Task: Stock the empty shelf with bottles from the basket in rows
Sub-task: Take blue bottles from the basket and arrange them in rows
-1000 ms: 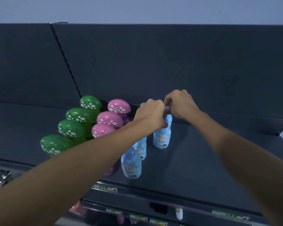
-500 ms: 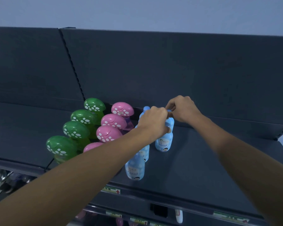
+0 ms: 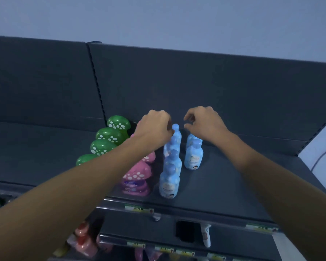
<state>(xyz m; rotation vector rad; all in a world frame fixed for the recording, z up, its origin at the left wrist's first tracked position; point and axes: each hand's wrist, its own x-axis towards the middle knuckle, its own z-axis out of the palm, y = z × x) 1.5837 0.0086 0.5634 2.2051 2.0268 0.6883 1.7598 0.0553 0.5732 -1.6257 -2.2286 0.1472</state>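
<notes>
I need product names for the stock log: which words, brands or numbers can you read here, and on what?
No text can be read in this view.
Label on the front blue bottle: printed, too blurred to read.
Label on the front pink bottle: too blurred to read.
Shelf-edge tags: too small and blurred to read.
White bottle on the lower shelf: print too small to read.
</notes>
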